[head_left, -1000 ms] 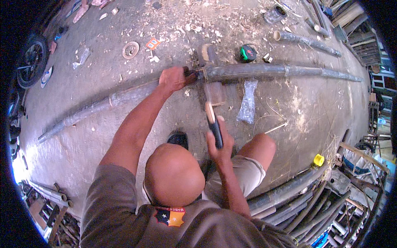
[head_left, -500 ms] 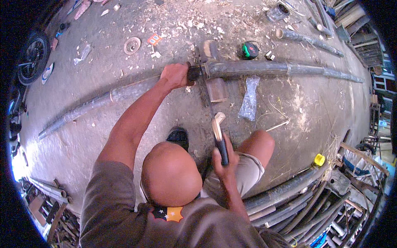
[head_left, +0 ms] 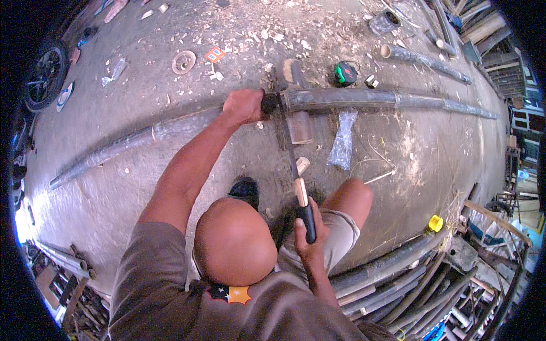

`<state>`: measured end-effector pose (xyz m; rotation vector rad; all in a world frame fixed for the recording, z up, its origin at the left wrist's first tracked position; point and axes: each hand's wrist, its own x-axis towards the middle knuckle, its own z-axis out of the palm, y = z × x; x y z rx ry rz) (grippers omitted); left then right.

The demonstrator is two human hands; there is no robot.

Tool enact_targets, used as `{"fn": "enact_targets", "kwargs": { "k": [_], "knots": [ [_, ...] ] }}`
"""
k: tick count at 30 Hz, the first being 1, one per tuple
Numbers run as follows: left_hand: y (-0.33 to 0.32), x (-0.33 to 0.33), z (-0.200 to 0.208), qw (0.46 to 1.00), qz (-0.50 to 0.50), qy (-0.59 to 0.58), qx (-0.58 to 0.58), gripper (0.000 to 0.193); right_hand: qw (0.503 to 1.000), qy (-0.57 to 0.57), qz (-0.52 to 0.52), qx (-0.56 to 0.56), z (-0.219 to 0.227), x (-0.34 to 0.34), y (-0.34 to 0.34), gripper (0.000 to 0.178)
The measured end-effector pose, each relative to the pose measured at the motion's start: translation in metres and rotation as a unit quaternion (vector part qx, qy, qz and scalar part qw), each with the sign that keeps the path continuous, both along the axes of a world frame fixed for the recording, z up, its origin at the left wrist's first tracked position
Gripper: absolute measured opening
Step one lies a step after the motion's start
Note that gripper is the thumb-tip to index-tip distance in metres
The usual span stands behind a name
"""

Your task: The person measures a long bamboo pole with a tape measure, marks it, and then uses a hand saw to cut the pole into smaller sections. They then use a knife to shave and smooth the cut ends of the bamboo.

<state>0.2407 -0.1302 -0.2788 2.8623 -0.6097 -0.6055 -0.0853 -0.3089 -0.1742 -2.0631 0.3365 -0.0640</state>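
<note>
A long dark bamboo pole (head_left: 347,98) lies across the floor from left to right. Its middle rests over a short rounded wooden block (head_left: 300,129). My left hand (head_left: 244,106) is wrapped round the pole just left of the block. My right hand (head_left: 314,230) grips the black end of a handsaw's handle; the saw (head_left: 300,192) also has a pale wooden section. Its thin dark blade runs away from me and crosses the pole between my left hand and the block. I cannot tell how deep the blade sits.
Past the pole lie a green and black tape measure (head_left: 345,73), a round dish (head_left: 183,62) and wood chips. A clear plastic bag (head_left: 343,139) is right of the block. Stacked poles (head_left: 392,261) and a yellow object (head_left: 435,223) are near right; a wheel (head_left: 45,79) stands far left.
My right hand has drawn the saw back toward me, so its handle sits nearer my body. My left hand keeps its grip on the bamboo pole.
</note>
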Motion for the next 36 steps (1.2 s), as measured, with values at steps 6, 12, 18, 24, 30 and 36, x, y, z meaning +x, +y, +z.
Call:
{"fn": "enact_targets", "kwargs": {
  "k": [6,12,18,24,30,36],
  "knots": [
    [-0.011,-0.002,0.016,1.0,-0.001,0.019,-0.022,0.057,0.996,-0.087,0.001,-0.038,-0.031,0.152,0.016,0.05],
    [-0.009,0.004,0.006,0.998,0.027,0.047,-0.017,0.055,1.0,-0.005,-0.01,-0.008,0.011,-0.019,0.003,0.056],
    [-0.025,0.001,-0.002,0.999,0.013,-0.003,-0.05,0.062,0.996,-0.078,-0.011,0.053,-0.031,0.151,0.002,0.061],
    [-0.007,-0.002,0.006,0.999,0.027,0.028,-0.02,0.055,1.0,0.006,-0.002,-0.013,-0.001,0.013,0.01,0.058],
    [-0.02,-0.008,0.01,0.999,0.016,0.0,-0.031,0.035,0.999,-0.027,-0.034,0.002,-0.026,0.079,0.011,0.049],
    [0.003,-0.001,0.006,0.999,-0.006,0.003,-0.038,0.035,0.999,-0.02,-0.005,-0.032,-0.014,0.045,0.012,0.052]
  ]
}}
